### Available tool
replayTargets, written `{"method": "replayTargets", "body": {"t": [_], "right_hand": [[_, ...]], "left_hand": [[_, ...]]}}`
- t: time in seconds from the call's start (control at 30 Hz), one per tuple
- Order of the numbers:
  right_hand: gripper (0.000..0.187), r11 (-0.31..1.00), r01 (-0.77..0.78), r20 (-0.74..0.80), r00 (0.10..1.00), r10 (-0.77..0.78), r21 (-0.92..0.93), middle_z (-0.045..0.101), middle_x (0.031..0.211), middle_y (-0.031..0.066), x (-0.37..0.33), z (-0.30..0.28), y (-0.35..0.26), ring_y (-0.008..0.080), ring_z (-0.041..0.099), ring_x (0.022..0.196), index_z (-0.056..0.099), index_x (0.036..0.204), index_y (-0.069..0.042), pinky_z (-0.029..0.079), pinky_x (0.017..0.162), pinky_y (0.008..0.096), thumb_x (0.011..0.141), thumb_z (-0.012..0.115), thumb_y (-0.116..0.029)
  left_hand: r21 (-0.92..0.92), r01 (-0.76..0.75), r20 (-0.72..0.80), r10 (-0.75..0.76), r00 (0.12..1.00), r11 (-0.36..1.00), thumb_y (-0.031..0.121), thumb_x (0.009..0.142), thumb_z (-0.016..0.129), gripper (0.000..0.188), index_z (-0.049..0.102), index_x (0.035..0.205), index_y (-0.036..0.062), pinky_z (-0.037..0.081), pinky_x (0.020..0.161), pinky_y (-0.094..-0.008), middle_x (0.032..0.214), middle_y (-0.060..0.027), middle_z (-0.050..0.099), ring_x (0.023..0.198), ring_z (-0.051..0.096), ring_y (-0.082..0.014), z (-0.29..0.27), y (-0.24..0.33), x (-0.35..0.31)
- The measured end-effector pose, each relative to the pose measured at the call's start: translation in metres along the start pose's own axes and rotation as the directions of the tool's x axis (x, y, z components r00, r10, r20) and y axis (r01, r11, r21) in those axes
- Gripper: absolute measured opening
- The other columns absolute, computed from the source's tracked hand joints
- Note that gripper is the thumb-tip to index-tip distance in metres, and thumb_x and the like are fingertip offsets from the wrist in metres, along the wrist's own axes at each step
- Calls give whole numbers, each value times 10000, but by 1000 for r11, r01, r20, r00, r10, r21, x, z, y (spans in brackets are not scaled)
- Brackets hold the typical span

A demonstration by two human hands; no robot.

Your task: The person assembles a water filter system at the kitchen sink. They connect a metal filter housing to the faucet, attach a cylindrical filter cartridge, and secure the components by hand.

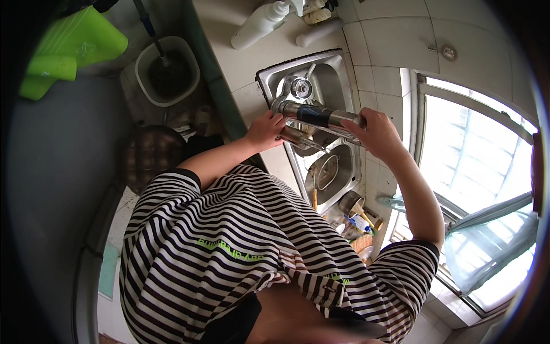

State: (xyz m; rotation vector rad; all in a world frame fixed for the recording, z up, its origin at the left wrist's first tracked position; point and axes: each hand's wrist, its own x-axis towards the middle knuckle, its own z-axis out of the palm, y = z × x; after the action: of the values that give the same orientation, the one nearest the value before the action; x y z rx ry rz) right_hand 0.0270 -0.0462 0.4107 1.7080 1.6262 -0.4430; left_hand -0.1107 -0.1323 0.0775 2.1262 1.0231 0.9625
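Across the steel sink (274, 73) I hold a shiny metal cylinder (314, 115) with a dark printed band round its middle. My right hand (375, 133) is closed over its right end, close to the wall. At the other end, my left hand (266, 131) is closed at the metal fitting. A shorter metal tube (298, 136) sits just under the cylinder beside my left fingers; whether the two are joined I cannot tell. The cylinder hides part of the sink's middle. Beyond it shows a round drain strainer (301, 88) in the far basin.
The near basin holds a wire-handled strainer (327, 171). A white spray bottle (260, 25) and a grey cylinder (319, 32) are on the counter (226, 43). Right of the sink stand a pot (350, 203) and brushes. A bin (167, 102) and round stool (150, 157) stand left; a window (475, 149) is right.
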Motion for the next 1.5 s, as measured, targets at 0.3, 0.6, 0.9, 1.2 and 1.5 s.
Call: {"method": "replayTargets", "body": {"t": [0.3,0.6,0.9,1.2,1.5], "right_hand": [[600,773,408,-227,795,-563,-486,635,1045,84,-18,16,15,244,655,961,565,1230,-82,534,824,398,725,823,-278],[532,991,20,-13,1000,-22,-131,670,865,47,-3,-4,-4,238,683,850,629,1081,-94,529,750,375,733,801,-458],[558,712,429,-230,744,-628,-556,642,906,46,-12,14,15,234,637,876,594,1121,-95,499,786,414,738,792,-451],[517,975,163,-257,946,-198,-151,610,697,62,-15,10,3,275,662,762,615,1041,-92,510,804,399,735,782,-474],[464,888,343,-279,859,-429,-307,631,833,55,-11,15,10,252,643,874,605,1025,-99,493,763,385,698,814,-353]], "left_hand": [[-7,0,16,0,1000,1000,262,597,822,489,565,987,118,553,693,-398,1027,-34,545,946,574,-267,2,1,2],[-15,-2,13,2,1000,1000,252,608,813,472,562,984,117,550,691,-404,1019,-36,544,937,570,-273,3,-1,-1],[-28,-18,4,19,1000,999,238,602,807,477,561,990,112,546,683,-407,1020,-41,541,928,566,-277,3,-1,-1],[-32,-13,7,14,1000,999,235,594,804,504,559,1015,107,541,701,-415,1026,-50,540,927,561,-288,0,1,-1],[-31,-18,27,19,999,999,249,599,809,508,561,1018,105,543,707,-411,1022,-46,543,928,565,-281,0,1,0]]}}
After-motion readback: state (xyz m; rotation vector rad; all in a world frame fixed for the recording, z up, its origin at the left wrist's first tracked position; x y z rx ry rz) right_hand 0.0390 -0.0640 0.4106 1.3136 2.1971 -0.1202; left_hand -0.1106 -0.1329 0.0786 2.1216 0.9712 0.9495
